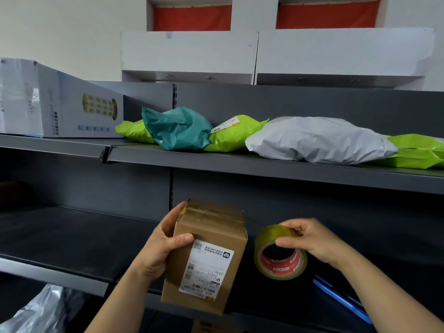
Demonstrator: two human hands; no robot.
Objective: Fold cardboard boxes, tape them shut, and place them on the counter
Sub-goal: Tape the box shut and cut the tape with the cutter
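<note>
1. A small cardboard box (209, 255) is held by the left hand (165, 243) in the near middle of the scene, in front of the dark lower shelf (72, 236).
2. The left hand is curled round the upper left corner of the box: the thumb is pressed on the near face and the fingers are laid on the left side.
3. The box is closed and tilted a little, and its top flaps are covered by a strip of clear tape (211, 213).
4. A white shipping label (207, 267) is stuck on the near face of the box, and its print is seen upside down.
5. A tape roll (280, 253) with a red core is pinched by the right hand (310, 239), just to the right of the box and apart from it.
6. The thumb of the right hand is placed at the inner edge of the roll, and the fingers are bent over its top.
7. On the upper shelf (240, 162), farther away, a teal bag (177, 128), green bags (230, 138) and a grey bag (317, 140) are laid side by side and touch one another.
8. At the left end of that shelf a white printed carton (55, 102) is placed, just beside the green bags.
9. A blue object (341, 296) is seen on the lower shelf, below the right forearm; what it is cannot be told.
10. A silver plastic bag (43, 308) is partly seen at the near left corner.
</note>
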